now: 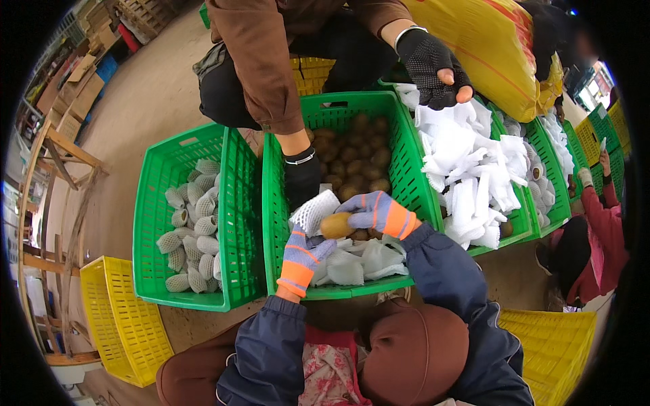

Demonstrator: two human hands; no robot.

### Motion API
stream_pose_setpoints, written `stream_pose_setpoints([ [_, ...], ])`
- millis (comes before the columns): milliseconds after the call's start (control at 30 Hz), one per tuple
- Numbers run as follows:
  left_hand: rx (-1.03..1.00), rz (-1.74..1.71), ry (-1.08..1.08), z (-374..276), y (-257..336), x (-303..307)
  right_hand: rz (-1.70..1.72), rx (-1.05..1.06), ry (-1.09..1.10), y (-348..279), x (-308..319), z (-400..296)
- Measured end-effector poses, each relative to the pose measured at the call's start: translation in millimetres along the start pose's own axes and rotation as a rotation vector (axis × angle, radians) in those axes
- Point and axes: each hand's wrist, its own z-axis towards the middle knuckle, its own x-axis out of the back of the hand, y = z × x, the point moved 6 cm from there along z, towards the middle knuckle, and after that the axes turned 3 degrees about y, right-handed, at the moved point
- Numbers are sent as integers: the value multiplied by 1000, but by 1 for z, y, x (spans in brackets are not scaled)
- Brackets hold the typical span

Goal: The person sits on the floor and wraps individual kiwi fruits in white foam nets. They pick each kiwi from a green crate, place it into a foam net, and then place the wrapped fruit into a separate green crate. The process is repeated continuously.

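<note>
Purple-and-orange knit gloves cover both my hands. My left hand [304, 254] grips a white foam net sleeve [316, 210], whose mesh end stands up above the fingers. In my right hand [378, 215] is a brown kiwifruit [336, 225], right beside the sleeve. Both hands are over a green plastic crate [350, 293] holding loose brown kiwifruit [355, 157] at its far side and more white foam sleeves [363, 261] at its near side. To the left, another green crate [180, 299] holds fruit in foam net sleeves [195, 228].
Opposite, a co-worker's black-gloved hand [302, 177] reaches into the middle crate; the other [431, 71] is above a heap of foam sleeves [472, 162]. A yellow sack [472, 45] lies behind. Yellow crates [124, 325] flank me. Another person [599, 243] sits at far right.
</note>
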Motion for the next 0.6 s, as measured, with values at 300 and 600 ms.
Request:
stream_pose_setpoints([
  [300,66,-113,-153,-7,17,-12,439,-61,445,20,15,-6],
  [600,98,-430,-255,-16,32,-28,398,171,-42,6,-36,-3],
])
